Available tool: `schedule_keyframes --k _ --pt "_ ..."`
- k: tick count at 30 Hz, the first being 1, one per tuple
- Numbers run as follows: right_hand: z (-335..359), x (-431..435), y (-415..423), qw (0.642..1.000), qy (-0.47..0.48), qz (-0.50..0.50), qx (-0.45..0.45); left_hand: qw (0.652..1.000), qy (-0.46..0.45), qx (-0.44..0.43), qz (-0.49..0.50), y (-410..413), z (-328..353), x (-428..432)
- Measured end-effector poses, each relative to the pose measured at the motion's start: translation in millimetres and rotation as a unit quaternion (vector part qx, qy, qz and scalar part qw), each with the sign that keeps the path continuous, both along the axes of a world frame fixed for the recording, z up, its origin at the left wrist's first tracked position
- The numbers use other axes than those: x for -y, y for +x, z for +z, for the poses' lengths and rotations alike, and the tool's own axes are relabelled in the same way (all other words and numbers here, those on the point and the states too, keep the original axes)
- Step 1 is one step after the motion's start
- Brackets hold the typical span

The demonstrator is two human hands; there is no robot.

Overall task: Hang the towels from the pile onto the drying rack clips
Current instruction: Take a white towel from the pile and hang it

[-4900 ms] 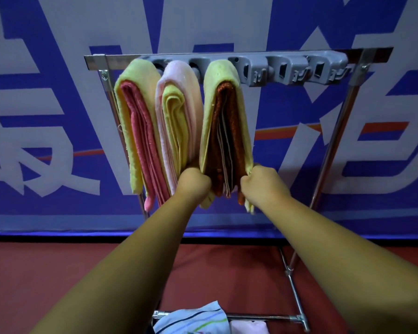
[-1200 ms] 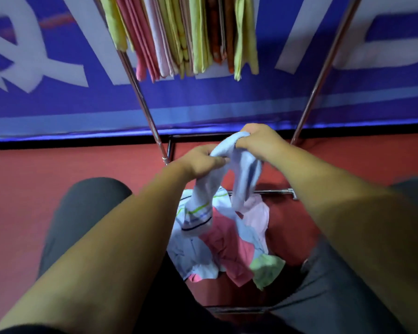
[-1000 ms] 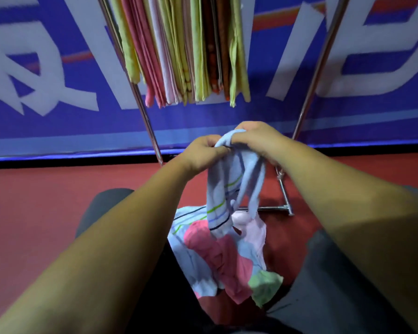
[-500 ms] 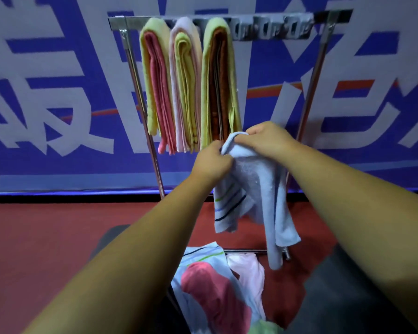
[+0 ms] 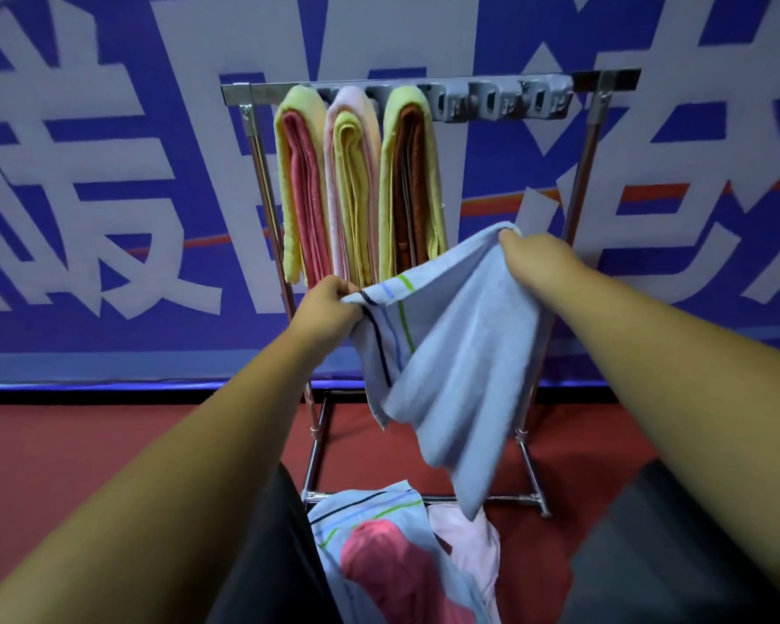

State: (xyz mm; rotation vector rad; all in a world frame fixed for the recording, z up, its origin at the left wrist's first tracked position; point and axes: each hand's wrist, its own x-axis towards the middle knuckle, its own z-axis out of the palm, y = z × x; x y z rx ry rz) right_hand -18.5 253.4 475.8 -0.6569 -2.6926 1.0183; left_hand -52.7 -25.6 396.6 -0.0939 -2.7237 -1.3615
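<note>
The blue striped towel (image 5: 460, 362) was bunched between both grips half a second ago and has since opened out; the grips have drawn apart, so its top edge now runs stretched between them, rising from 9 o'clock to 1 o'clock, while the rest hangs in loose folds in front of the drying rack (image 5: 597, 128); I read that as the towel spread and ready to be folded over and carried up, so the lift out of the pile (image 5: 406, 565) is done and the clipping is not; my left grip (image 5: 327, 308) is curled tight on the striped corner, pinching it between fingers and thumb; my right grip (image 5: 539, 258) is closed round the plain corner, a tuft of cloth poking out above the knuckles; neither touches the rack; three hung bundles (image 5: 354, 182) fill the rail at 11 to 12 o'clock, just behind the towel's raised edge; the empty grey clips (image 5: 500, 105) sit at 1 o'clock, above my right grip and well apart from it; the pile lies on the red floor (image 5: 86, 466) at 6 o'clock, with more towels left in it.
</note>
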Motion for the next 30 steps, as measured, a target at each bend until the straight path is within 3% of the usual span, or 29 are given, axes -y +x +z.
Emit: schedule_keyframes --k 4,8,12,18,23,26,30 --pt "-18.1 6.0 6.8 0.992 0.017 0.045 0.116 0.992 0.118 -0.009 -0.041 8.5 19.5 -6.7" --pt "-39.5 15.8 10.9 0.972 -0.018 0.140 0.186 0.991 0.118 -0.015 -0.068 13.8 38.8 -31.5" --pt "-31.4 36.0 12.1 0.957 -0.074 0.254 0.122 0.994 -0.015 -0.048 -0.092 9.1 46.3 -50.5" --pt "-19.2 48.5 8.4 0.946 -0.145 0.283 0.065 0.995 -0.073 0.013 -0.063 1.5 70.3 -52.4" --pt "-26.2 49.1 -1.7 0.953 -0.209 0.218 -0.038 0.996 0.023 0.027 -0.078 -2.6 81.0 -40.8" --pt "-29.4 48.2 -2.1 0.953 -0.206 0.217 -0.039 0.990 0.092 0.017 -0.106 -7.6 78.3 -32.4" --pt "-29.1 54.8 0.5 0.928 -0.269 0.253 -0.042 0.979 0.138 0.025 -0.148 -2.2 78.3 -25.8"
